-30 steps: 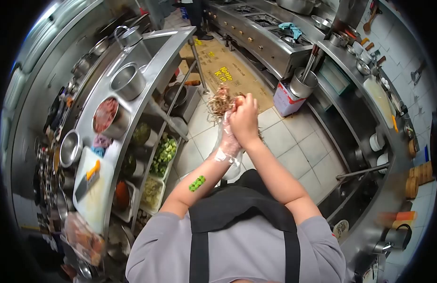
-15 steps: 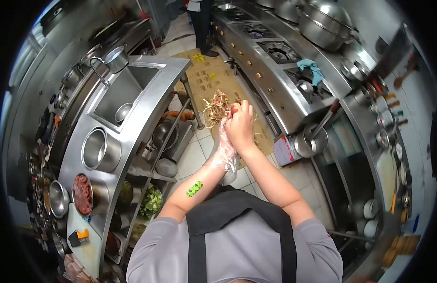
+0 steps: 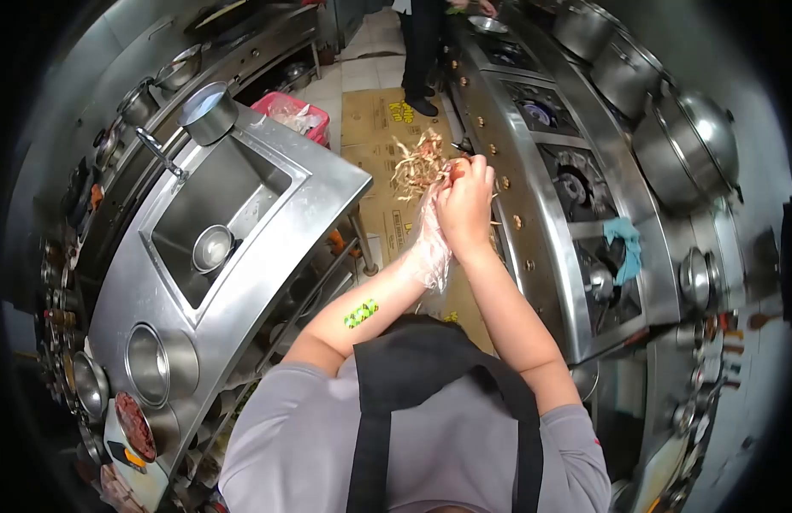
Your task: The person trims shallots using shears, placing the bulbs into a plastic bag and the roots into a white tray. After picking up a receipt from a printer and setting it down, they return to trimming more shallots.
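Observation:
A loose bundle of tan, stringy strands with reddish bits (image 3: 420, 164) is held out in front of me over the cardboard-covered floor. My left hand (image 3: 432, 205), in a clear plastic glove, is under and behind the bundle, closed on it and partly covered by the right hand. My bare right hand (image 3: 467, 205) presses against the left, its fingers curled in at the bundle's right side. A small reddish piece shows by the right fingertips; what those fingers grip is mostly hidden.
Left, a steel counter (image 3: 268, 265) carries a sink (image 3: 259, 205), a pot (image 3: 148, 363) and a container of raw meat (image 3: 136, 426). A stove (image 3: 550, 205) with large pots (image 3: 691, 154) lines the right. Ahead stands a person (image 3: 420, 56) near a pink basket (image 3: 315, 128) on the floor.
My view has shifted forward along the aisle, so the counter, sink and stove are nearer. Both hands stay together with the bundle. The pink basket has come into view.

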Tool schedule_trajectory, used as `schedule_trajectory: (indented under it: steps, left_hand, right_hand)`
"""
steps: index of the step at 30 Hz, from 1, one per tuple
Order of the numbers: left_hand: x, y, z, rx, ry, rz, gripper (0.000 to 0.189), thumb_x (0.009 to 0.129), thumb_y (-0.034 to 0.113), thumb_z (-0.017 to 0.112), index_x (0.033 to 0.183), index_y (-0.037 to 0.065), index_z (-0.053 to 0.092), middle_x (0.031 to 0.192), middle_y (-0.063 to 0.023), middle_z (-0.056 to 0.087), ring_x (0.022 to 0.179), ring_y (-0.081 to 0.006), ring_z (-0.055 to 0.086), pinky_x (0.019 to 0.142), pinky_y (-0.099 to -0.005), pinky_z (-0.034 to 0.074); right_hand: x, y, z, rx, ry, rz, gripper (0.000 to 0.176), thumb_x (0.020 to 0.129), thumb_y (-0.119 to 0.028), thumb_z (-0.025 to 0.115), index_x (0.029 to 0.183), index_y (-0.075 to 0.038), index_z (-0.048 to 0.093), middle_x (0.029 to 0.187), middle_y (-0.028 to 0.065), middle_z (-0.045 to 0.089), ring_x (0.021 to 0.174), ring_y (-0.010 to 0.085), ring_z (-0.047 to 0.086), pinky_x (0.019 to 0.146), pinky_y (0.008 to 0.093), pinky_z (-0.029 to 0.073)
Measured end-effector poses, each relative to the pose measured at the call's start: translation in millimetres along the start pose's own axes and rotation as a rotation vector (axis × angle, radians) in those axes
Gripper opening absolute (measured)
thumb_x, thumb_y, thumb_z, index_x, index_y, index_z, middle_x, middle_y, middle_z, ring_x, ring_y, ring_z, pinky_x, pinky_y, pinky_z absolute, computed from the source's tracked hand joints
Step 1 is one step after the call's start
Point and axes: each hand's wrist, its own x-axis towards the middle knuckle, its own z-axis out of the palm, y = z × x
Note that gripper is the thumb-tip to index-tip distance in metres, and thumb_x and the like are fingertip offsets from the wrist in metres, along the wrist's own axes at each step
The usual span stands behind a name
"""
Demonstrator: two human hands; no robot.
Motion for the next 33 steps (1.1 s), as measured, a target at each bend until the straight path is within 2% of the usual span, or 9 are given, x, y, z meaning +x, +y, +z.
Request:
schedule_trajectory:
  steps: [5,7,20,22,23,26,29,30,33]
  left_hand:
    - [110,32,-10,-0.041,-0.125,-0.048,0.021,0.093,0.024,0.045,0.105,0.009,0.053,0.1,-0.005,0.06,0.087,-0.0155,0.058,0.076,-0.0267,0.047]
    - [148,49,-13,0.3,0.228,0.061,0.017,0.089,0.02,0.046,0.098,0.008,0.054,0.092,-0.005,0.057,0.085,-0.0155,0.055,0.078,-0.0292,0.045]
    - [317,280,-118,0.19,0.691,0.801,0.015,0.087,0.02,0.05,0.092,0.007,0.057,0.087,-0.0046,0.058,0.083,-0.016,0.055,0.08,-0.0288,0.045]
    - [319,330,-98,0.495,0.881,0.824,0.013,0.083,0.019,0.055,0.087,0.008,0.06,0.082,-0.0036,0.059,0.08,-0.0162,0.055,0.078,-0.0291,0.044]
    - [313,365,-117,0.795,0.943,0.891,0.021,0.083,0.019,0.055,0.098,0.005,0.061,0.095,-0.0056,0.062,0.089,-0.0165,0.057,0.082,-0.0278,0.043]
    - [307,433,-118,0.826,1.012,0.935,0.025,0.082,0.019,0.056,0.1,0.004,0.061,0.097,-0.006,0.062,0.091,-0.017,0.056,0.085,-0.0269,0.04]
    - [306,507,-142,0.86,1.119,0.902,0.029,0.079,0.02,0.059,0.103,0.003,0.061,0.099,-0.0059,0.061,0.091,-0.0172,0.055,0.085,-0.027,0.04]
    - [308,526,-154,0.851,1.106,0.949,0.029,0.078,0.016,0.06,0.103,0.001,0.059,0.096,-0.0069,0.061,0.088,-0.0179,0.057,0.082,-0.028,0.042]
    - [314,573,-171,0.834,1.156,0.965,0.03,0.078,0.019,0.06,0.105,0.003,0.06,0.1,-0.0055,0.061,0.093,-0.0161,0.055,0.085,-0.028,0.041]
  right_hand:
    - [89,48,58,0.0,-0.023,0.04,0.02,0.069,-0.002,0.054,0.088,0.005,0.055,0.096,0.0179,0.046,0.092,0.0342,0.045,0.085,0.0415,0.039]
    - [132,66,89,0.008,-0.025,0.011,0.02,0.069,-0.002,0.054,0.088,0.005,0.055,0.095,0.0177,0.046,0.092,0.034,0.045,0.085,0.0414,0.039]
    - [334,33,354,0.685,-0.309,-0.263,0.015,0.07,-0.003,0.051,0.085,0.002,0.055,0.09,0.0181,0.047,0.088,0.0364,0.048,0.08,0.0437,0.04]
    - [343,4,412,0.909,-0.386,-0.162,0.013,0.074,-0.002,0.049,0.085,0.004,0.055,0.091,0.0205,0.049,0.089,0.0366,0.049,0.08,0.0429,0.04]
    - [348,-12,438,0.962,-0.45,-0.091,0.013,0.075,-0.002,0.048,0.085,0.005,0.055,0.092,0.0219,0.05,0.089,0.0367,0.049,0.08,0.0428,0.039]
    - [339,-48,584,1.185,-0.603,0.141,0.008,0.079,-0.002,0.047,0.078,0.003,0.053,0.085,0.0181,0.053,0.078,0.03,0.054,0.07,0.0391,0.043]
    - [351,-85,620,1.363,-0.855,0.381,0.012,0.082,-0.005,0.046,0.073,0.0,0.05,0.077,0.011,0.053,0.061,0.0211,0.054,0.057,0.0338,0.043]
    - [348,-95,647,1.31,-0.768,0.336,0.015,0.084,-0.008,0.046,0.071,-0.002,0.047,0.071,0.0056,0.05,0.053,0.0154,0.05,0.049,0.03,0.04]
    - [364,-113,689,1.367,-1.057,0.416,0.01,0.083,-0.008,0.049,0.077,-0.001,0.05,0.075,0.0069,0.053,0.057,0.0168,0.051,0.053,0.0295,0.042]
